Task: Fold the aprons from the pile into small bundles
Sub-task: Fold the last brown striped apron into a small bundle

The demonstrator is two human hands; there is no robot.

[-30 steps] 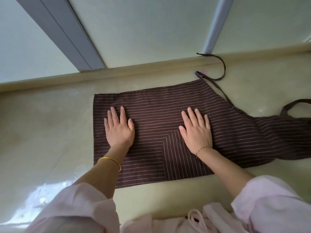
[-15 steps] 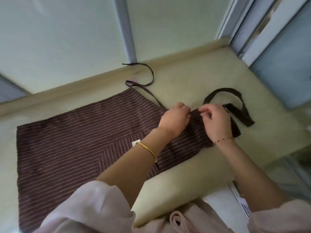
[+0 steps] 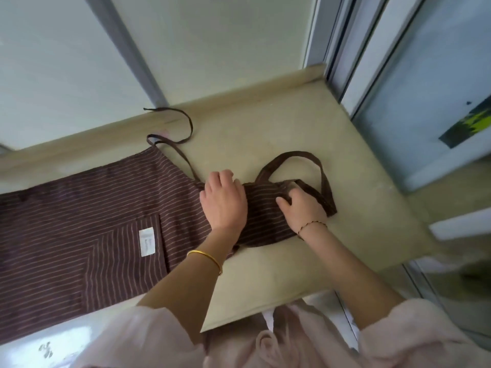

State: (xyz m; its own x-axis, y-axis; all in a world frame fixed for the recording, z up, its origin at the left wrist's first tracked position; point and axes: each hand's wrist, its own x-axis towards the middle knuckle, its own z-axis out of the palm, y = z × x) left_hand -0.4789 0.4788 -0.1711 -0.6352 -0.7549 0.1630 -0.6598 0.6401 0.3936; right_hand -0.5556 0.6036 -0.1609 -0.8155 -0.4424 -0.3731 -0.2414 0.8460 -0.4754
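- Head view: the apron is being judged soft, light and limp. It is best being taken at the hems and corners, since such cloth sags wherever it is not supported.
- It is being spread flat on the tabletop, with the bib end bunched up at the right.
- That bunched bib edge is being gripped by the right hand. The left hand is being laid on the cloth with its fingers bent, and whether a fold is being pinched cannot be told.
- Dark brown cloth with thin pale stripes is being shown, along with a pocket bearing a white label, a neck loop and a loose waist tie.
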